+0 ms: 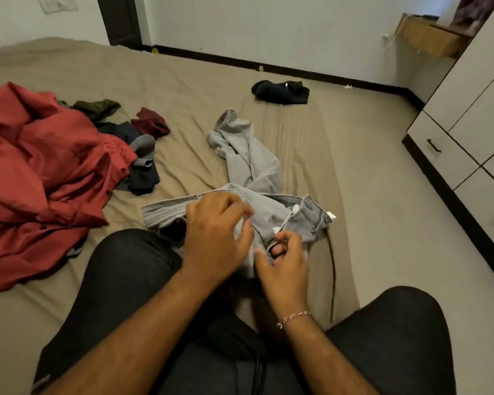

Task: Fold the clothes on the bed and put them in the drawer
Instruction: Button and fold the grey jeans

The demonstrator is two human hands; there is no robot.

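Bare bed (311,143) stretches right of the jeans (257,163) to its edge. The left hand (217,235) grips their fly; the right hand (283,263) pinches the zipper.

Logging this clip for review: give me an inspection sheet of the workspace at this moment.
Surface: bed, tan sheet, wrinkled.
Job's things: grey jeans unfolded in front of the person; red shirt heaped at left; small dark garments beside it; black item far side.
Clutter: nothing seen.
Hands: left hand grips the jeans' waist; right hand pinches at the zipper.
Cables: dark cord on the sheet.
Surroundings: drawers at right.
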